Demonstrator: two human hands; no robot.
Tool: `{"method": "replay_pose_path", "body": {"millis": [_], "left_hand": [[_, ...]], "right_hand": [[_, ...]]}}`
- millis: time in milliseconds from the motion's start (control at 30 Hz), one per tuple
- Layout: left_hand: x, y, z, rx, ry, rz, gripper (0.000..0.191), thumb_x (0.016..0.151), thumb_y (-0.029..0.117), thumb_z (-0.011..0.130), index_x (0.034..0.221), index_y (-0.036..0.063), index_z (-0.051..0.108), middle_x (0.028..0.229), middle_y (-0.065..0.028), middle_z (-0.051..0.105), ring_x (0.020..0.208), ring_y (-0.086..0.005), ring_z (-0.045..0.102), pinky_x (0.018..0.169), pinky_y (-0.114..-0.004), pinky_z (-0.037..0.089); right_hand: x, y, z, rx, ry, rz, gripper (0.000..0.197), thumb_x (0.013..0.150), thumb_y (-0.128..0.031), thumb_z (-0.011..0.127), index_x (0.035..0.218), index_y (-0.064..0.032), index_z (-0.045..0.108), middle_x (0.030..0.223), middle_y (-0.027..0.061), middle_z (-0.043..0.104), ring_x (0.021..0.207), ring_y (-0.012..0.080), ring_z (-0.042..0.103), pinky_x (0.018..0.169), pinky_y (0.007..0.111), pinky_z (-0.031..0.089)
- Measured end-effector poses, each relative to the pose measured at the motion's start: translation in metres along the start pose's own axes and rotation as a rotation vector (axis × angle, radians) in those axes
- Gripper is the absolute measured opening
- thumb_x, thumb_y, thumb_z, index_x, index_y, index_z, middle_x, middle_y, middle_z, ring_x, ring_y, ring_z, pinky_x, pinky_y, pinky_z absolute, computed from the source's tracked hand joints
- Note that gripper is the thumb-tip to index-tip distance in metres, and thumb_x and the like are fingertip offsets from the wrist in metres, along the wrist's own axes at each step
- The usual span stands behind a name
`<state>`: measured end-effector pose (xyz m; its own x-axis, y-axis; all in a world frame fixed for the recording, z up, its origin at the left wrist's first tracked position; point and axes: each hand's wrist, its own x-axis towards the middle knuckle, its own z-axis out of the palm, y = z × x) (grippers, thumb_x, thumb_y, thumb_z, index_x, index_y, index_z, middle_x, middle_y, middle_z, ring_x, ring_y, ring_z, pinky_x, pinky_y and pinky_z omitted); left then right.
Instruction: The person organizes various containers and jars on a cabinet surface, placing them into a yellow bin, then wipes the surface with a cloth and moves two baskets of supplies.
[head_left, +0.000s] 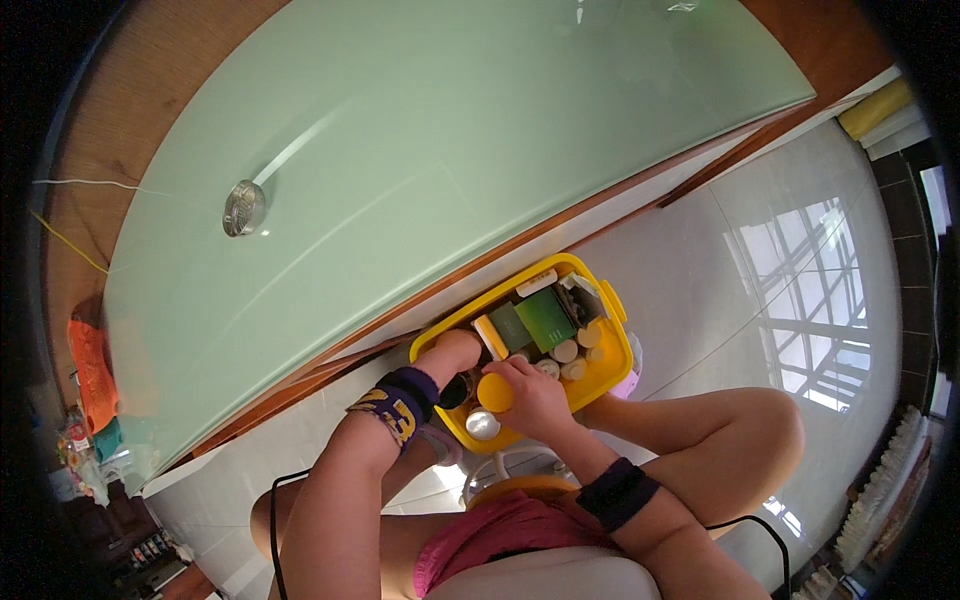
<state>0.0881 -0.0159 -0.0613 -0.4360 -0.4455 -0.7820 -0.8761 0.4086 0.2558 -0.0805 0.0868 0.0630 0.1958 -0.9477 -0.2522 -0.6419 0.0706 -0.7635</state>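
Note:
A yellow plastic basket (615, 352) stands below the table edge, in front of my knees. My left hand (459, 349) reaches into its left end; the fingers are hidden, so what they touch does not show. My right hand (534, 395) is closed round a container with a yellow-orange lid (495, 392) over the basket's near side. A green box (545, 319), a dark green box (509, 328) and a yellow-and-white box (490, 338) lie in the basket. Several capped bottles (564, 350) stand beside them. A silver-lidded container (482, 424) is near my right hand, and a black round lid (453, 392) is by my left wrist.
A glass-topped wooden table (390, 150) spans the view ahead, bearing a round metal object (244, 208). An orange item (94, 367) and a plastic bottle (78, 433) lie at far left. Beneath me is a stool (521, 489). Dark cables hang beside both arms, above a tiled floor (697, 300).

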Motion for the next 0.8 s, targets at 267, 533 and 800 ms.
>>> {"method": "replay_pose_path", "body": {"millis": [267, 533, 800], "left_hand": [[0.001, 0.008, 0.004, 0.062, -0.025, -0.022, 0.029, 0.078, 0.010, 0.059, 0.104, 0.0084, 0.071, 0.112, -0.0180, 0.066, 0.102, -0.0348, 0.064, 0.082, -0.042, 0.053], [-0.032, -0.004, -0.007, -0.014, 0.036, 0.018, 0.025, 0.081, 0.010, 0.056, 0.102, 0.0038, 0.069, 0.110, -0.0171, 0.065, 0.101, -0.0356, 0.063, 0.083, -0.044, 0.052], [-0.059, -0.019, -0.005, -0.106, 0.226, 0.099, 0.022, 0.085, 0.012, 0.051, 0.100, 0.0055, 0.066, 0.110, -0.0122, 0.059, 0.106, -0.0326, 0.059, 0.086, -0.043, 0.050]], "right_hand": [[0.004, 0.000, -0.004, 0.061, 0.036, -0.008, 0.056, 0.062, -0.016, 0.079, 0.114, -0.0192, 0.060, 0.108, 0.0056, 0.061, 0.091, 0.0315, 0.063, 0.076, 0.040, 0.052], [0.003, 0.000, -0.007, 0.035, 0.066, -0.021, 0.056, 0.061, -0.016, 0.080, 0.114, -0.0194, 0.059, 0.105, 0.0065, 0.061, 0.090, 0.0332, 0.063, 0.076, 0.042, 0.052], [-0.003, -0.008, -0.008, 0.037, 0.042, -0.078, 0.058, 0.059, -0.017, 0.081, 0.113, -0.0190, 0.059, 0.105, 0.0070, 0.061, 0.088, 0.0340, 0.064, 0.075, 0.042, 0.053]]}}
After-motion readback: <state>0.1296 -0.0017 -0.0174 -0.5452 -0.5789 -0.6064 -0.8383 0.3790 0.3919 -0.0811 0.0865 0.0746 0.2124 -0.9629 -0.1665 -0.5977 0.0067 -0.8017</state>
